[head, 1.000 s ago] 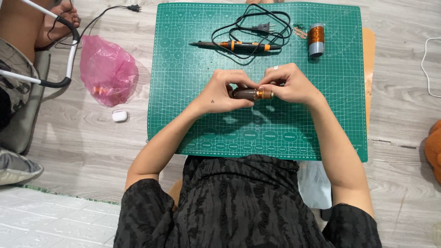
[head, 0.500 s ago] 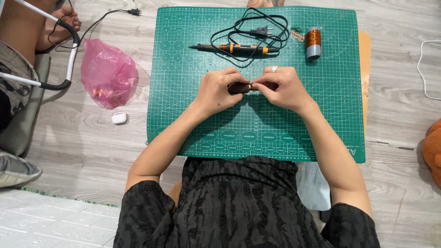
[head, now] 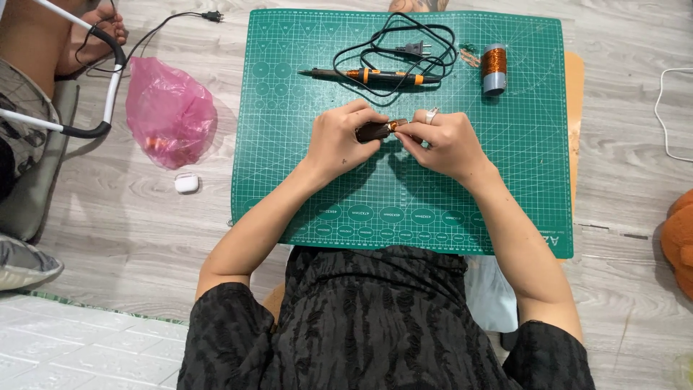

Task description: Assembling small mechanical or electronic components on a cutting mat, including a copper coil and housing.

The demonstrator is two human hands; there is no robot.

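Seen from above, a person in a black textured top sits at a green cutting mat (head: 404, 195) laid on a pale wood-look floor. Both forearms reach forward and meet over the middle of the mat.

The left hand (head: 339, 141) is closed around a small dark brown cylinder (head: 372, 131), holding it level just above the mat, probably to keep it steady. The right hand (head: 444, 141), wearing a ring, pinches at the cylinder's right end, where a short copper-coloured tip shows between the fingers. The cylinder looks glossy and stubby; most of it is hidden by the hands.

Farther along the mat lies a black and orange soldering iron (head: 368, 74), its tip pointing left and its black cord (head: 404, 43) looped beside it, well apart from the hands. To its right stands a spool of copper wire (head: 494, 66), with a few loose copper bits just beside it.

Left of the mat, on the floor, sit a pink plastic bag (head: 170, 112) and a small white case (head: 186, 183). Another person's leg and a white tube frame show at the far left corner.
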